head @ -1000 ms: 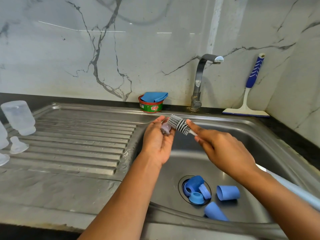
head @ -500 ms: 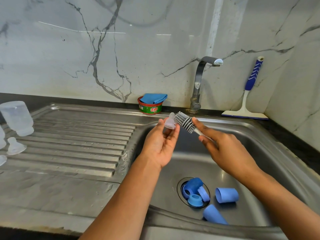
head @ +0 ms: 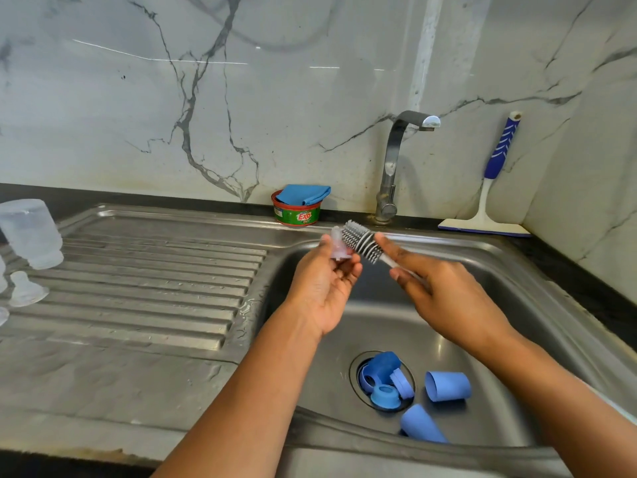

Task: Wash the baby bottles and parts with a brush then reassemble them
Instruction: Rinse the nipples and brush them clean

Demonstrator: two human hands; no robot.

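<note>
My left hand (head: pixel 324 288) pinches a small clear teat (head: pixel 338 243) at its fingertips above the sink basin (head: pixel 517 305). My right hand (head: pixel 444 298) grips the white handle of a grey bristle brush (head: pixel 362 241), whose head presses against the teat. In the basin, blue rings and collars (head: pixel 382 381) lie over the drain, with two blue caps (head: pixel 447 386) (head: pixel 422 426) beside them. On the draining board at the far left stand an upturned clear bottle (head: pixel 31 232) and another clear teat (head: pixel 26 289).
A curved steel tap (head: pixel 396 167) stands behind the basin, its spout dry. A red-and-green soap tub with a blue cloth (head: pixel 300 205) sits at the back edge. A blue-handled squeegee (head: pixel 489 201) leans in the right corner. The ribbed draining board (head: pixel 155 277) lies to the left.
Both hands have risen slightly and the left hand has turned the teat upright at its fingertips. The brush head has slid along the teat.
</note>
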